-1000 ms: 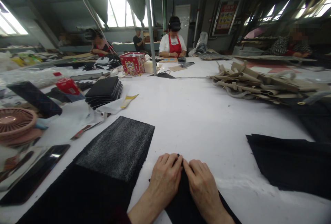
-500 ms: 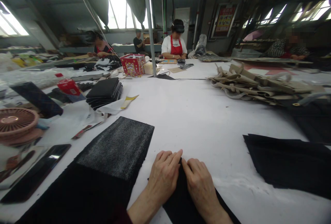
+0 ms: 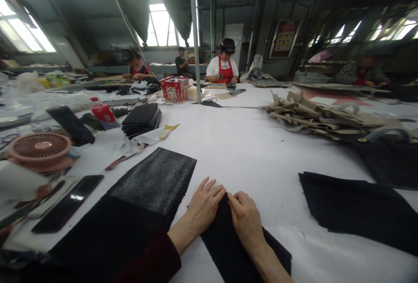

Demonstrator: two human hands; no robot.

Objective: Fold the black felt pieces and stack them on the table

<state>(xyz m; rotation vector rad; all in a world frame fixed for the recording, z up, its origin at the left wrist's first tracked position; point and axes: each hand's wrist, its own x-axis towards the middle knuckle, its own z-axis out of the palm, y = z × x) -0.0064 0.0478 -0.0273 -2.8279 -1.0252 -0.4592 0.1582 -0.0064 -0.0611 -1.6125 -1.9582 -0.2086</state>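
A black fabric piece (image 3: 219,240) lies on the white table before me, its narrow far end between my hands. My left hand (image 3: 205,203) is at the left edge of that end, forefinger at the tip and the other fingers stretched out; its thumb is hidden. Bent fingers of my right hand (image 3: 244,215) grip the right edge near the same tip. To the left lies a larger black fabric stack (image 3: 153,180) with a greyish, speckled far part. More black fabric pieces (image 3: 355,207) are at the right.
On the left are a phone (image 3: 68,204), a pink fan (image 3: 39,150), a red-capped bottle (image 3: 105,115) and a folded black stack (image 3: 142,119). A beige fabric pile (image 3: 323,115) sits at right. A pole (image 3: 195,35) and a co-worker in a red apron (image 3: 224,69) are across the table.
My view has tilted up and turned slightly left. The left hand's fingers have spread a little, while both hands stay at the fabric's far tip.
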